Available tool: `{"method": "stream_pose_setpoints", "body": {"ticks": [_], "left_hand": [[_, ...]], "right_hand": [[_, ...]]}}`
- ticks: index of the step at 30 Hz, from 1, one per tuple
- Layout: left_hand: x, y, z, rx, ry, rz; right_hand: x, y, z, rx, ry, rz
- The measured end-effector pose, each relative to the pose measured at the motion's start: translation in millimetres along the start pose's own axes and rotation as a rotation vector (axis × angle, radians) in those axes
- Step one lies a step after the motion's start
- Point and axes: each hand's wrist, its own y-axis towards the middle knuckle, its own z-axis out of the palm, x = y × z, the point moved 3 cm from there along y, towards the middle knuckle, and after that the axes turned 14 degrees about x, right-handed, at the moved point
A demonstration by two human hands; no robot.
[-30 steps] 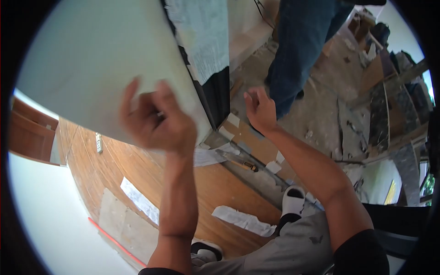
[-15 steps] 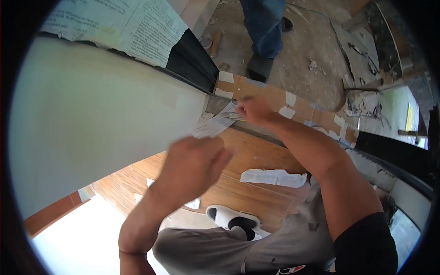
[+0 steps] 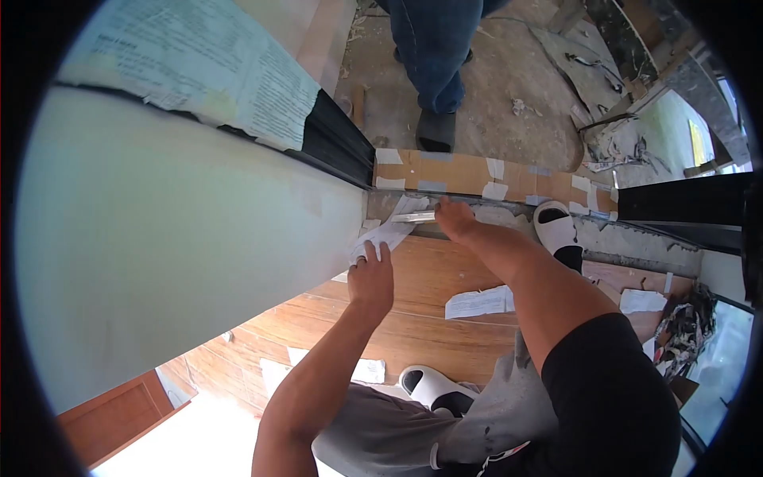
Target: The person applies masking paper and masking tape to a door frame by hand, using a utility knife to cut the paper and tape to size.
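Note:
A strip of printed paper [image 3: 389,234] lies aslant over the corner where the wall, the door sill and the wood floor meet. My left hand [image 3: 371,278] rests its fingertips on the paper's lower end, fingers somewhat spread, a ring on one of them. My right hand [image 3: 455,219] is closed around a flat, silver-coloured bladed tool [image 3: 414,217]. The blade points left and overlaps the upper part of the paper; its exact kind I cannot tell.
Taped cardboard [image 3: 457,175] covers the threshold, with a person's jeans [image 3: 435,48] and shoe beyond it. Paper pieces [image 3: 479,303] lie on the wood floor [image 3: 421,278]. A pale wall [image 3: 191,238] rises at left. Black frame parts [image 3: 675,207] stand at right, above crumpled scraps [image 3: 685,330].
My left hand has come forward from near the camera onto the paper strip. My right hand has shifted slightly right and down, and the silver tool now shows clearly.

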Motion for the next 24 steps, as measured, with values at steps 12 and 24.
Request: {"method": "stream_pose_setpoints", "body": {"ticks": [12,24], "left_hand": [[11,63,50,0.156,0.225,0.393],[-169,56,-21,0.424,0.131,0.898]], "right_hand": [[-100,-363,-136,-0.167,0.261,0.38],[2,-677,155,-0.649,1.506,1.47]]}}
